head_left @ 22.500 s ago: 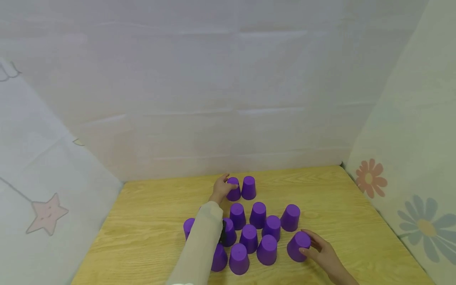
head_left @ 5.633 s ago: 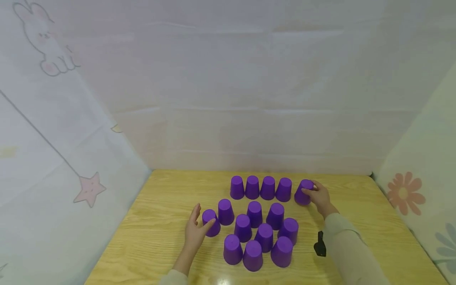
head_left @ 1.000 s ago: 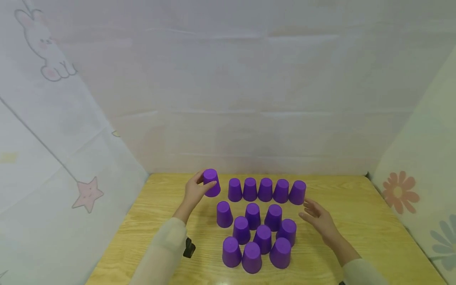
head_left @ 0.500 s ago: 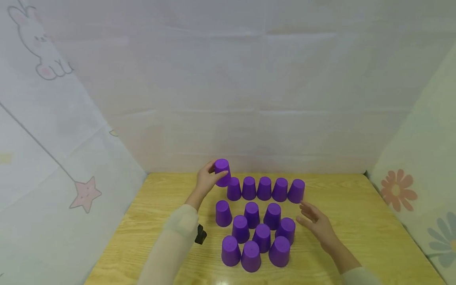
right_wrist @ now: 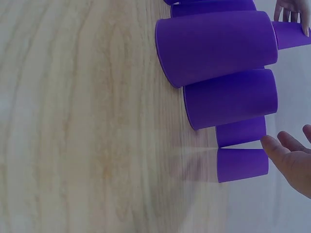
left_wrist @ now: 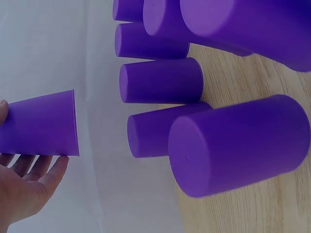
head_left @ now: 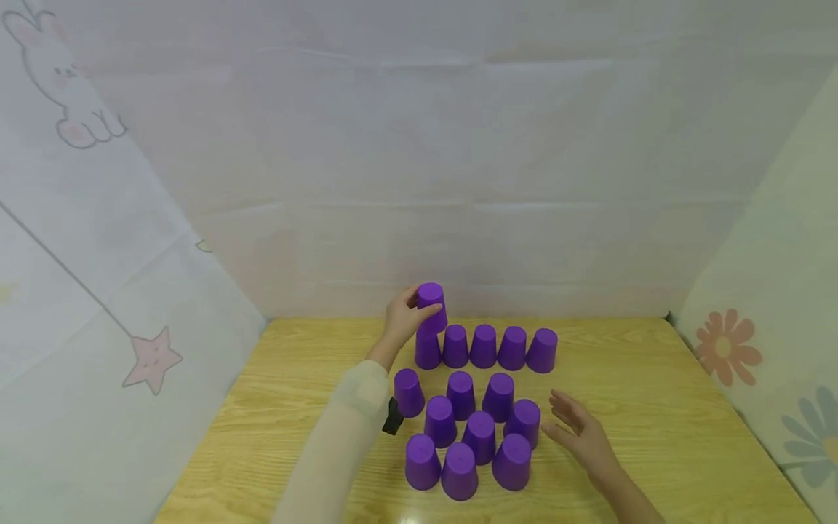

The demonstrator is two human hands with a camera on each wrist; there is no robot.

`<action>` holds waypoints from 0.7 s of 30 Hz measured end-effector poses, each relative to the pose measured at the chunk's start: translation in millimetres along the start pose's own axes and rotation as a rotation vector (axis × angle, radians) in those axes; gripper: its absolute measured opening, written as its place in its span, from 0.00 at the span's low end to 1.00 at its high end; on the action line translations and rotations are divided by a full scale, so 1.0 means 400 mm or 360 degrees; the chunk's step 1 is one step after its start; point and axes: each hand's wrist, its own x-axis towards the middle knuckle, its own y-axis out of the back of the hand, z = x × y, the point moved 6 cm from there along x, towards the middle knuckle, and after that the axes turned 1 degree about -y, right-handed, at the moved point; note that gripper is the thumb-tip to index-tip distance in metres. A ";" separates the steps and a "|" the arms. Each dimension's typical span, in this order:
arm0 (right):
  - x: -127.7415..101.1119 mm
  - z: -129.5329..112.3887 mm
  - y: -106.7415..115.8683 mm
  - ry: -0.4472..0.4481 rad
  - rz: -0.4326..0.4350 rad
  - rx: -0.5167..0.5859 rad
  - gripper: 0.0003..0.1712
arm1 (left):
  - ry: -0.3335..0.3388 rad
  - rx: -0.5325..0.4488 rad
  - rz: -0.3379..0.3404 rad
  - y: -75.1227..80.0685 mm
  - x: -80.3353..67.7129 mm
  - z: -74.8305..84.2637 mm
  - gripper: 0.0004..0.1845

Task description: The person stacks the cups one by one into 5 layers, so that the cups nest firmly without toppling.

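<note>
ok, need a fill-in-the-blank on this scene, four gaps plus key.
1. The left hand holds a cup coloured ____.
2. The right hand holds ____.
3. The back row standing on the wooden table counts ____ cups.
4. Standing cups have their narrow ends facing ____.
Missing words: purple; nothing; five; up.

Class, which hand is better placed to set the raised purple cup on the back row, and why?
Probably the left hand, which grips that purple cup above the left end of the back row. The right hand holds nothing, beside the nearer cups.
</note>
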 end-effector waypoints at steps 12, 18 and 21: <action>-0.049 0.041 -0.048 -0.0079 0.0052 0.0081 0.36 | 0.0007 -0.0019 0.0039 -0.063 0.030 0.010 0.30; -0.075 0.043 -0.062 -0.0131 0.0073 0.0079 0.34 | -0.0012 -0.0015 0.0033 -0.088 0.029 0.015 0.30; -0.087 0.043 -0.066 -0.0116 0.0118 0.0078 0.34 | -0.0019 -0.0008 0.0016 -0.098 0.026 0.018 0.31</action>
